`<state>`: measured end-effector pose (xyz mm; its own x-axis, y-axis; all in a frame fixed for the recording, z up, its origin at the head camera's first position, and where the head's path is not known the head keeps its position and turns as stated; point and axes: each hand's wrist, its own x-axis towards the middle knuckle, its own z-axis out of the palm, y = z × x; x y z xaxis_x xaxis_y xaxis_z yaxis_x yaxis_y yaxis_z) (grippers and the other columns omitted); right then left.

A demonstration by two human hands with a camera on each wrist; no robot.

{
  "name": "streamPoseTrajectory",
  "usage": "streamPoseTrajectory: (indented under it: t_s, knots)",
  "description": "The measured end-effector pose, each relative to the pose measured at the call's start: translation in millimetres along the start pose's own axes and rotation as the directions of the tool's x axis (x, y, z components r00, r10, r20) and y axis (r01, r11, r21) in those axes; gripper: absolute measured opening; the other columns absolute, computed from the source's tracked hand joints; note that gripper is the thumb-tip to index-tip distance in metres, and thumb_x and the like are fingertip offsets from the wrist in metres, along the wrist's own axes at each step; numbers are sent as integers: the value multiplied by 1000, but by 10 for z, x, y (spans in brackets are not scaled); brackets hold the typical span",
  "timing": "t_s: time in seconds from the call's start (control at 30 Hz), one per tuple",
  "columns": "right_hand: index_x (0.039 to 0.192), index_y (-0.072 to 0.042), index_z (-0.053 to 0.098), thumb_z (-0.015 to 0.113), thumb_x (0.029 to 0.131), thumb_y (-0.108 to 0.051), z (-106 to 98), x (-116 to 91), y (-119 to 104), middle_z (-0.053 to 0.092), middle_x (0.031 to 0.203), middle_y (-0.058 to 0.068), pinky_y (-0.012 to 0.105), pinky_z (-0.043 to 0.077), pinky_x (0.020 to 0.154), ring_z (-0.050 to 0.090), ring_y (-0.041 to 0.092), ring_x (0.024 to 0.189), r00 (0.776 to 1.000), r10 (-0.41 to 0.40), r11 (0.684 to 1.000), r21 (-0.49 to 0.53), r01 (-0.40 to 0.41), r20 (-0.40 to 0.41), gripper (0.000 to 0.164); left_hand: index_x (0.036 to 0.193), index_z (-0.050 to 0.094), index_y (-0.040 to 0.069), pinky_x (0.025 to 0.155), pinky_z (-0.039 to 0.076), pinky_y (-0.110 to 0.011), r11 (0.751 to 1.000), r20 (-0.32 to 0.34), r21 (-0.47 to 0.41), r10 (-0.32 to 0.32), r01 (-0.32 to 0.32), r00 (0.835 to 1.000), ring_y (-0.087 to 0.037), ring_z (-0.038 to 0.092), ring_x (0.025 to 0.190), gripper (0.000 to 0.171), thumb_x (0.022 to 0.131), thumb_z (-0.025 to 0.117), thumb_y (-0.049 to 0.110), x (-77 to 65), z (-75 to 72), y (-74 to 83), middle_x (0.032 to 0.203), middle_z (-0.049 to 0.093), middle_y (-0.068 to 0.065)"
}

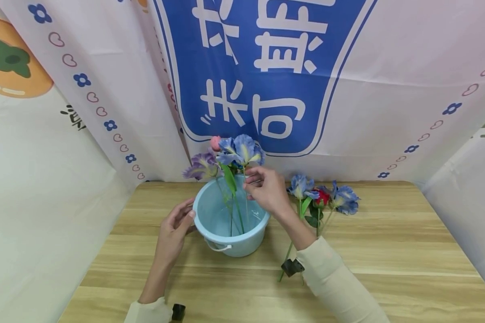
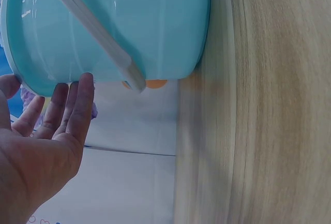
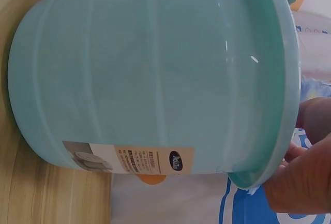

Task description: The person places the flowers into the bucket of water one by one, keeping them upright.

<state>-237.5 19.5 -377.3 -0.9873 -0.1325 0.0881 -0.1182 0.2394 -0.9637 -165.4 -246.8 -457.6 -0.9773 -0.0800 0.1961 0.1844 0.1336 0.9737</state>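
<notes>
Fingers [image 1: 252, 172] of the right hand [image 1: 268, 192] look clamped on the thin stem of a blue iris [image 1: 242, 150], just under its bloom; exact contact is partly hidden. High hold probably keeps the knuckles above the rim and lets the stem hang down inside the light-blue bucket [image 1: 248, 244]. Left hand [image 1: 175, 224]: fingers spread apart, mostly straight, tips against the bucket's outer wall, thumb at the rim. Reads as steadying, so the bucket doesn't slide or tip. A purple iris [image 1: 202, 167] and a pink bloom [image 1: 215, 143] lean over the bucket's back side, which likely props them. White handle [image 1: 219, 247] hangs down the front, out of the right hand's way. Bucket mouth is wide next to the stems, so there's sideways slack. Tighter behind: bucket stands near the table [image 1: 368, 278]'s back edge, cloth backdrop [image 1: 368, 116] close. Right of it lie two more blue irises [image 1: 302, 186] and a red rose [image 1: 321, 198], partly under the forearm; wood extends beyond them.
</notes>
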Motion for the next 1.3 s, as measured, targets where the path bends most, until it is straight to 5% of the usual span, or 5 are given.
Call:
streamPoseTrajectory:
  t_s: [0.3,0.7,0.97,1.3]
  knots:
    - [137,-2,70,78,97,-12,-202,-112,-71,78,122,16,34,72,78,78,31,108,995,54,991,-130,-43,82,42,152,55,1,94,67,-26,1000,-4,-1,-9,9,1000,-9,74,112,43,111,59,13,11,9,16,140,63,-29]
    - [139,-2,68,76,99,-8,-441,-236,-25,74,124,18,35,72,81,76,30,109,992,82,996,-46,-78,99,41,151,56,0,93,68,-26,1000,-11,-2,-7,7,1000,-8,74,110,43,110,60,12,34,-2,-6,131,70,-9]
    - [139,1,66,76,98,-6,-680,-312,79,73,125,22,36,72,79,76,33,111,997,61,998,-14,-61,40,42,152,56,2,94,67,-25,1000,-6,1,-11,11,1000,-7,73,111,43,111,59,13,28,6,5,141,63,-28]
    - [144,3,61,72,102,-10,-1060,-407,343,68,131,24,32,71,85,74,20,108,993,117,992,53,-116,-22,45,151,56,1,93,68,-26,1000,-8,-2,-13,13,1000,-8,73,111,42,111,59,12,11,4,8,138,65,-24]
